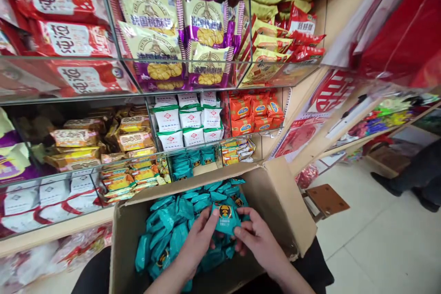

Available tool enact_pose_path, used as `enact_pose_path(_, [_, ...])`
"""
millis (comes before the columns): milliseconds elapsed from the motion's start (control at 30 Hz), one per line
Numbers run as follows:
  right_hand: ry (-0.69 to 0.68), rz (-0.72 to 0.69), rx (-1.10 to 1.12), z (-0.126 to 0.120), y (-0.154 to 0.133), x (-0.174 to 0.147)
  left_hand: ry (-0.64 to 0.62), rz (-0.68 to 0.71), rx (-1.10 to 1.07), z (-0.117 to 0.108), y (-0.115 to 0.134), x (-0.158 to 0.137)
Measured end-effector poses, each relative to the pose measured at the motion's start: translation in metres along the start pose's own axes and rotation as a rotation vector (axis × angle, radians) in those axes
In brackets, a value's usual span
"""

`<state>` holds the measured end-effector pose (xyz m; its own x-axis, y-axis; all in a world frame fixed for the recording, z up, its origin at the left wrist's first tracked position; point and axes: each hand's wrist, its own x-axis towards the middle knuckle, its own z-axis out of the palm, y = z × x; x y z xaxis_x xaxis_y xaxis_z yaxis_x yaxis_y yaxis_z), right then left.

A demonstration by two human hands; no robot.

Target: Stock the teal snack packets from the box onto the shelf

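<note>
Over an open cardboard box (287,202), both my hands grip a teal snack packet (225,220) with a black and gold emblem facing up. My left hand (203,229) has its thumb on the packet's left side. At the right edge my right hand (253,232) pinches it between thumb and fingers. Beneath them the box holds many loose teal packets (167,216) of the same look. Behind the box's far flap, similar teal packets (195,161) sit in a low shelf compartment, partly hidden by the flap.
Clear-fronted shelves hold purple and cream biscuit packs (155,50), red packs (72,39), white packets (181,119) and orange packets (255,110). Red bags (403,32) hang at the upper right. A brown board (327,197) lies on the tiled floor, and a person's legs (416,170) show at the far right.
</note>
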<state>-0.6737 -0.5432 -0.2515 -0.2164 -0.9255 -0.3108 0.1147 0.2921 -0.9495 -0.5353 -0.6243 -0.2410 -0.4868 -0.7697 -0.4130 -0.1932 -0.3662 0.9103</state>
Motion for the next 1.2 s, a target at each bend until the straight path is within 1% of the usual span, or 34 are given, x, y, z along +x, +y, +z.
enact_pose_path(67, [0.01,-0.018,0.091,0.017,0.002,-0.005,0.05,0.051,-0.048,0.006,0.002,-0.001])
enact_pose_path(133, [0.082,-0.042,0.142,0.028,0.005,-0.005,0.097,0.125,-0.026,0.007,0.0,-0.005])
enact_pose_path(200, [0.176,-0.052,0.149,0.035,0.007,-0.003,0.096,0.16,0.02,0.006,-0.005,-0.01])
enact_pose_path(267, [0.242,-0.066,0.117,0.039,0.009,0.001,0.114,0.13,0.032,0.005,-0.009,-0.014])
enact_pose_path(367, [0.298,-0.139,0.086,0.043,0.01,0.006,0.268,0.077,-0.006,0.006,-0.012,-0.017])
enact_pose_path(433, [0.327,-0.172,0.093,0.045,0.012,0.008,0.333,0.096,-0.021,0.006,-0.012,-0.018])
enact_pose_path(533, [0.395,-0.145,0.109,0.05,0.015,0.01,0.339,0.148,-0.021,0.007,-0.012,-0.017])
enact_pose_path(633, [0.497,-0.077,0.144,0.056,0.02,0.01,0.401,0.17,-0.041,0.008,-0.012,-0.016])
enact_pose_path(700, [0.53,-0.045,0.165,0.059,0.023,0.01,0.433,0.187,-0.052,0.007,-0.012,-0.013])
enact_pose_path(767, [0.517,-0.024,0.167,0.06,0.026,0.01,0.42,0.208,-0.055,0.005,-0.013,-0.011])
enact_pose_path(867, [0.463,-0.01,0.179,0.059,0.028,0.011,0.337,0.23,-0.038,0.001,-0.013,-0.007])
enact_pose_path(933, [0.457,-0.011,0.229,0.057,0.027,0.012,0.3,0.21,-0.048,-0.001,-0.012,-0.006])
enact_pose_path(1000, [0.472,-0.018,0.295,0.057,0.026,0.012,0.281,0.146,-0.101,0.0,-0.009,-0.005])
enact_pose_path(1100, [0.499,-0.008,0.393,0.058,0.025,0.013,0.284,0.042,-0.213,0.005,-0.006,-0.006])
enact_pose_path(1200, [0.508,0.0,0.429,0.06,0.027,0.013,0.334,0.054,-0.279,0.015,-0.012,-0.011])
